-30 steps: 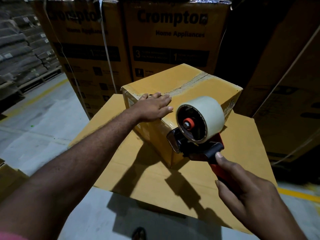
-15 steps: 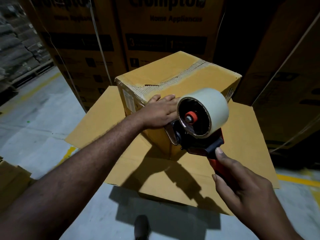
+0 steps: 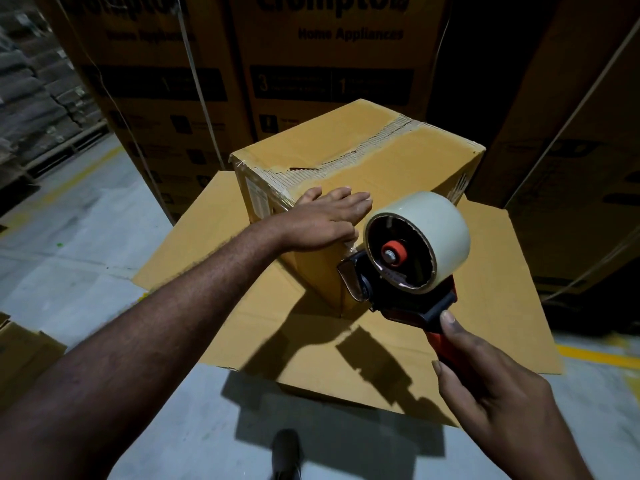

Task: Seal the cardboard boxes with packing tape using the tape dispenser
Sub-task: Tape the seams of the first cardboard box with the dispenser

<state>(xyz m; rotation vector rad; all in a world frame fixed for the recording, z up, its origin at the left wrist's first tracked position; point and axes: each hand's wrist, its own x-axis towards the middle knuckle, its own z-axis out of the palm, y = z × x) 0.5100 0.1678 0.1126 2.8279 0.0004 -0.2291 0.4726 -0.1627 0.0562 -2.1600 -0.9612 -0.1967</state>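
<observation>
Left hand [image 3: 322,221] flattened onto box [image 3: 398,161], dispenser [image 3: 408,299] handle mostly hidden

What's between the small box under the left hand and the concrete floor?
A wide slab of brown cardboard; the box stands on it, seen in the head view. Sheet or larger box: cannot tell.

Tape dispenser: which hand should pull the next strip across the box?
Right. The right hand grips the tape dispenser at the near corner of the cardboard box; the left hand lies flat on top, likely steadying it.
</observation>
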